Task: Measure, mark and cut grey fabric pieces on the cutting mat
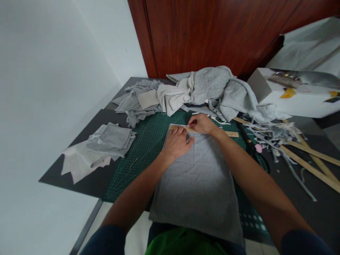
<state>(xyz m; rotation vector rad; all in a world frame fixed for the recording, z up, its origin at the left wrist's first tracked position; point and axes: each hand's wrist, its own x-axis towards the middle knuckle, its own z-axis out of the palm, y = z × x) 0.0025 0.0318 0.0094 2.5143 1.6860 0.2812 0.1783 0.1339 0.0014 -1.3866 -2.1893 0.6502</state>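
A grey piece of fabric (198, 184) lies flat on a green cutting mat (145, 148) and hangs over the table's near edge. A wooden ruler (231, 134) lies across its far end. My left hand (176, 143) presses palm-down on the fabric and the ruler's left part, fingers spread. My right hand (202, 124) rests on the ruler just beyond it, fingers pinched together; what they hold, if anything, is too small to make out.
A stack of cut grey fabric squares (106, 145) lies left of the mat. A heap of grey cloth (202, 92) fills the back. Right: black scissors (251, 145), fabric strips (276, 138), long wooden sticks (310, 163), a white box (294, 92). A white wall stands on the left.
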